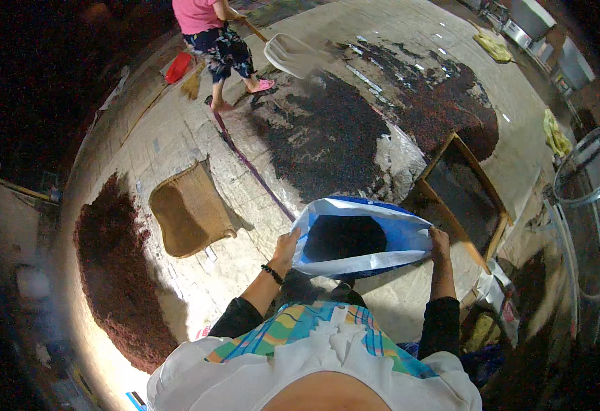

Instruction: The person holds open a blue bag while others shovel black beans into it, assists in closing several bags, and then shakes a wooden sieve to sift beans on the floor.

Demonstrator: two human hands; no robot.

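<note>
A blue and white sack is held with its mouth spread wide in front of my body. My left hand grips the rim at one side, and a dark beaded bracelet circles that wrist. On the opposite side, my right hand pinches the rim's other end. Dark loose material lies inside the sack; its exact kind is unclear. Beyond the sack, a broad layer of similar dark material is spread over the pale floor covering.
Another person stands far left of centre, holding a pale scoop shovel. A woven scoop basket and a reddish-brown heap lie at left. At right are a wood-framed screen and a metal hoop stand.
</note>
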